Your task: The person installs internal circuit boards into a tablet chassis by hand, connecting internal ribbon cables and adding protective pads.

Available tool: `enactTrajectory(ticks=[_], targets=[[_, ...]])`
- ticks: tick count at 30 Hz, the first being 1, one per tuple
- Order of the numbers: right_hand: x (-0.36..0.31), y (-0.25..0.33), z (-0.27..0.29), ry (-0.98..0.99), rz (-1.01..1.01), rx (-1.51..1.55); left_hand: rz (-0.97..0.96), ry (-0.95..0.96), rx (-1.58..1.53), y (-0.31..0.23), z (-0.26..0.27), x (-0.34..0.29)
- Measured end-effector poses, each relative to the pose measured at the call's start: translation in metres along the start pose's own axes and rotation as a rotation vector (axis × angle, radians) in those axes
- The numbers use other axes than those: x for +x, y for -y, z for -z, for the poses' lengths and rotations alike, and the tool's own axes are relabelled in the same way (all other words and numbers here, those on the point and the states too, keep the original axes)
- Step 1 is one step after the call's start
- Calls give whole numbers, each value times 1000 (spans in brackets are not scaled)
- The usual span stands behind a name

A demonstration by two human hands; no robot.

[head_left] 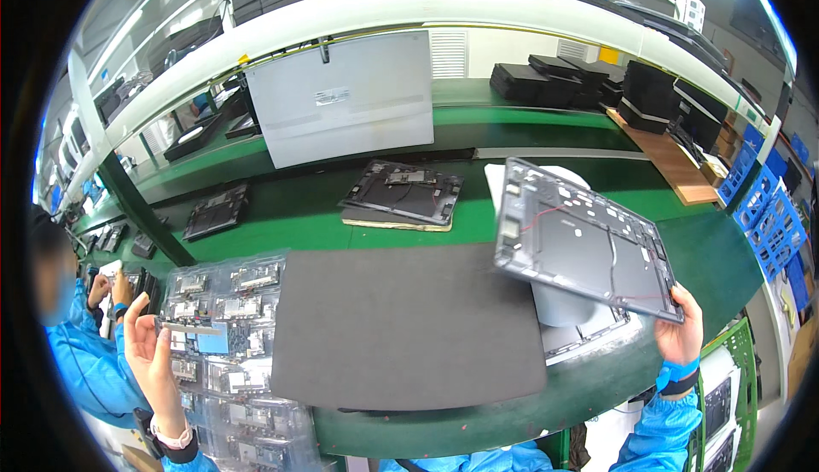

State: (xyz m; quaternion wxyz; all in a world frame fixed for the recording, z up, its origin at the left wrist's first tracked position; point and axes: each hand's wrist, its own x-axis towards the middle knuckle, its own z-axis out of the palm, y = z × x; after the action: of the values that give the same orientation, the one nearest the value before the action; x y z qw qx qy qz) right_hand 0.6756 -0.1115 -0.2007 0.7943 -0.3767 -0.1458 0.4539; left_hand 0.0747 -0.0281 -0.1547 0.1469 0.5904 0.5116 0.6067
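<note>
My right hand [680, 333] grips the near right corner of a dark grey laptop casing [580, 246]. The casing is tilted up over the right of the bench, its inner side with thin red wires and screw posts showing. Beneath it, partly covered, lie a rounded grey object [563, 305] and a pale frame-like part [597, 331]. At the left, my left hand [152, 365] is raised, pinching a thin, flat, pale strip-like tool [192, 329] whose exact kind I cannot make out. Below that strip sits a plastic tray [256, 425] with several circuit boards and a blue square piece [214, 339].
A black mat [409, 323] covers the bench middle. Behind it, another laptop casing [405, 190] rests on a stack, and a further one [216, 211] lies left. A grey panel [345, 96] stands upright. A co-worker's hands [111, 288] are at far left; blue baskets [775, 229] hang right.
</note>
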Motion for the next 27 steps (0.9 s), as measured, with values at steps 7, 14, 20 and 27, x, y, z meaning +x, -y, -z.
enactTrajectory(ticks=[7, 14, 20, 27], targets=[[-45, -29, -60, 263, -22, -198, 65, -77, -299, -19, -13, 4], [-75, -54, -102, 430, -155, -177, 264, 161, -687, -40, -34, 1], [-57, -58, -91, 576, -238, -464, 353, 229, -743, -56, -63, -5], [-33, -76, -89, 553, -54, -421, 440, 430, -769, -94, -102, -2]])
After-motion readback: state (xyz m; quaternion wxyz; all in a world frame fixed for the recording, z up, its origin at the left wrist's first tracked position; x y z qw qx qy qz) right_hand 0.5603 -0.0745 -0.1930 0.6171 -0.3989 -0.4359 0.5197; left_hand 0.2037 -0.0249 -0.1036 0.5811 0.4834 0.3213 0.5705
